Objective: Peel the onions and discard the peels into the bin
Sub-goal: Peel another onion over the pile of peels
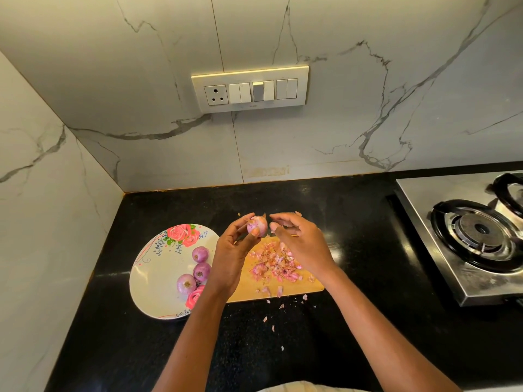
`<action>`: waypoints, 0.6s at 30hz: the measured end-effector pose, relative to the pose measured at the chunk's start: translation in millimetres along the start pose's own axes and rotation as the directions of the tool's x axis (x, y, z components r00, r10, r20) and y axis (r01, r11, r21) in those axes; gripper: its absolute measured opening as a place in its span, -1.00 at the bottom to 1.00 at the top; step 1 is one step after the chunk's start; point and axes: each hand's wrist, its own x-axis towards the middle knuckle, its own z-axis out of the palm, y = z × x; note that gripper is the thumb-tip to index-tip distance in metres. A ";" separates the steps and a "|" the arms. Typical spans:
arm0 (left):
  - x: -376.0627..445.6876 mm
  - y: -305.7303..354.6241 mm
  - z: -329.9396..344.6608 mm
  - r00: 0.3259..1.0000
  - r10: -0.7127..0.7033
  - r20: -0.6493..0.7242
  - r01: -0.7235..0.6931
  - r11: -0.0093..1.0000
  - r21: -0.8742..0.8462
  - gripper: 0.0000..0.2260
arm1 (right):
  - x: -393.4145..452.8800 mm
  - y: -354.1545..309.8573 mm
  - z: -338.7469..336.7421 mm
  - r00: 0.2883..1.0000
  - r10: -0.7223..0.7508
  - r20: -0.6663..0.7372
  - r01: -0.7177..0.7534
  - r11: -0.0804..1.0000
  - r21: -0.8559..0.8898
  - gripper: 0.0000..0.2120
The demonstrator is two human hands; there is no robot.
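Note:
My left hand [230,256] grips a small purple onion [257,225] between thumb and fingertips, above the far end of a wooden cutting board [246,292]. My right hand [300,244] hovers just right of that onion with fingers loosely curled; whether it pinches a peel I cannot tell. A heap of pink and brown onion peels [276,263] lies on the board. Three peeled onions [198,268] sit on a white flowered plate [152,278] to the left. No bin is in view.
Loose peel scraps [273,315] are scattered on the black counter [353,250] in front of the board. A steel gas stove [467,230] stands at the right. Marble walls close the back and left, with a switch panel [250,90] on the back wall.

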 end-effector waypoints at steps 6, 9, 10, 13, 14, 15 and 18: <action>3.7 -7.3 2.0 0.996 0.059 -0.060 -0.051 0.991 0.123 -0.60 | -2.4 -5.9 8.1 0.996 -0.063 -0.066 0.069 0.993 0.098 -0.79; 4.0 -9.0 1.5 0.995 0.060 -0.080 -0.048 0.988 0.148 -0.59 | -2.9 -2.9 7.5 0.995 -0.047 -0.085 0.058 0.990 0.129 -0.84; 4.0 -9.2 1.2 0.995 0.059 -0.083 -0.046 0.988 0.146 -0.59 | -2.6 -1.9 7.3 0.995 -0.033 -0.094 0.047 0.988 0.146 -0.86; 3.6 -10.3 0.9 0.995 0.055 -0.085 -0.043 0.989 0.143 -0.59 | -1.7 -0.9 6.8 0.995 0.007 -0.097 0.011 0.982 0.187 -0.85; 3.2 -10.4 1.2 0.995 0.057 -0.086 -0.044 0.988 0.146 -0.60 | -1.7 -0.9 6.6 0.996 0.011 -0.090 0.007 0.981 0.193 -0.84; 2.9 -10.2 1.5 0.994 0.060 -0.090 -0.047 0.988 0.146 -0.60 | -2.0 -0.7 6.6 0.996 0.014 -0.082 0.003 0.979 0.203 -0.83; 2.7 -7.6 3.1 0.992 0.075 -0.101 -0.059 0.987 0.152 -0.59 | -3.7 -1.8 6.0 0.997 0.012 -0.080 0.005 0.978 0.209 -0.79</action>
